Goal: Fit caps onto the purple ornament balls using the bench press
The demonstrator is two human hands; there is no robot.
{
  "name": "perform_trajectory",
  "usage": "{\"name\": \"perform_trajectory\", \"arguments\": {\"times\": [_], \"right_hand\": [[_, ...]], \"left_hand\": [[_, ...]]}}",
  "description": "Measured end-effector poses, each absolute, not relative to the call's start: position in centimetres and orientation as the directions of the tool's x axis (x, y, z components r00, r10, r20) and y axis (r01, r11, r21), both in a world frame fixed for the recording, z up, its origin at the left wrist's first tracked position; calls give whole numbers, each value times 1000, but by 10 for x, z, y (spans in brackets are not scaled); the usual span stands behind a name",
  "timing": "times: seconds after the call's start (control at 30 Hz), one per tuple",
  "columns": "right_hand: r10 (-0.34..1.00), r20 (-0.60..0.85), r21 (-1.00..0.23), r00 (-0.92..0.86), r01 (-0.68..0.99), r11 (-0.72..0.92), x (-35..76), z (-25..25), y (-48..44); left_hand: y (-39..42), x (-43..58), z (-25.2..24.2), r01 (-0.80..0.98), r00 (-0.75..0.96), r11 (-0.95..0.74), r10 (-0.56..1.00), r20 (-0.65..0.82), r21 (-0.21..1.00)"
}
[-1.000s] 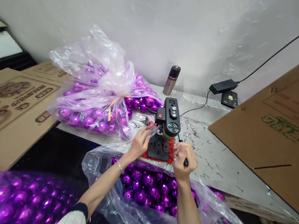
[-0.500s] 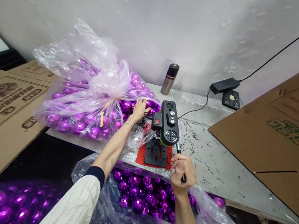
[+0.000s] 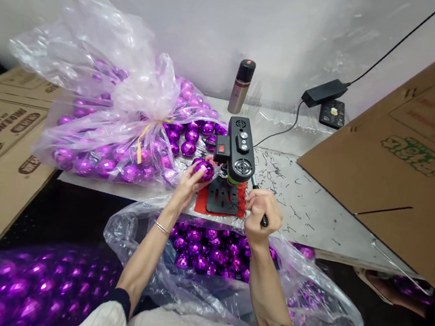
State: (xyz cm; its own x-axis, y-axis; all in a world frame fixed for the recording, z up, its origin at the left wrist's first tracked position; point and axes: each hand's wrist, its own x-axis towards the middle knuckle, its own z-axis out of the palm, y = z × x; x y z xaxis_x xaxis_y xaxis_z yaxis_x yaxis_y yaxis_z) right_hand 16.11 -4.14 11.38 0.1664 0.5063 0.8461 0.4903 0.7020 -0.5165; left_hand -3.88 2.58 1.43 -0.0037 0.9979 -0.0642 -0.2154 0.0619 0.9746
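Note:
My left hand (image 3: 188, 187) pinches a shiny purple faceted ball ornament (image 3: 203, 170) just left of a small black bench press (image 3: 241, 147). Around a black-gripped lever (image 3: 264, 220) on the press's right side, my right hand (image 3: 262, 214) is closed. The press stands on a red cloth (image 3: 202, 202), its slotted black base toward me. Several more purple balls (image 3: 189, 148) lie loose behind my left hand, by the mouth of a tied clear plastic bag (image 3: 124, 126). Below the press, an open clear bag (image 3: 129, 226) holds many purple balls.
A spray can (image 3: 241, 87) stands by the wall, with a black power adapter (image 3: 324, 93) and cord to its right. Cardboard boxes flank both sides, the right one (image 3: 403, 137) close to the table (image 3: 308, 216). Short dark scraps litter the table. Another filled bag (image 3: 28, 287) lies lower left.
My left hand has come back from the loose balls toward the press, now with a ball in its fingers. The right hand stays on the lever. The whole view has shifted.

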Motion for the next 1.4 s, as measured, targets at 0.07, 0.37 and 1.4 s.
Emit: {"name": "perform_trajectory", "arguments": {"times": [0.07,0.37,1.4], "right_hand": [[508,844,-521,174,491,698,161,115,-41],[513,850,-498,117,495,712,164,115,-42],[431,888,-447,158,513,733,161,56,-41]], "left_hand": [[10,-25,3,-154,-32,76,996,-81,985],[-1,4,-25,308,-42,-231,966,256,923],[-6,10,-34,541,117,-413,900,420,732]]}}
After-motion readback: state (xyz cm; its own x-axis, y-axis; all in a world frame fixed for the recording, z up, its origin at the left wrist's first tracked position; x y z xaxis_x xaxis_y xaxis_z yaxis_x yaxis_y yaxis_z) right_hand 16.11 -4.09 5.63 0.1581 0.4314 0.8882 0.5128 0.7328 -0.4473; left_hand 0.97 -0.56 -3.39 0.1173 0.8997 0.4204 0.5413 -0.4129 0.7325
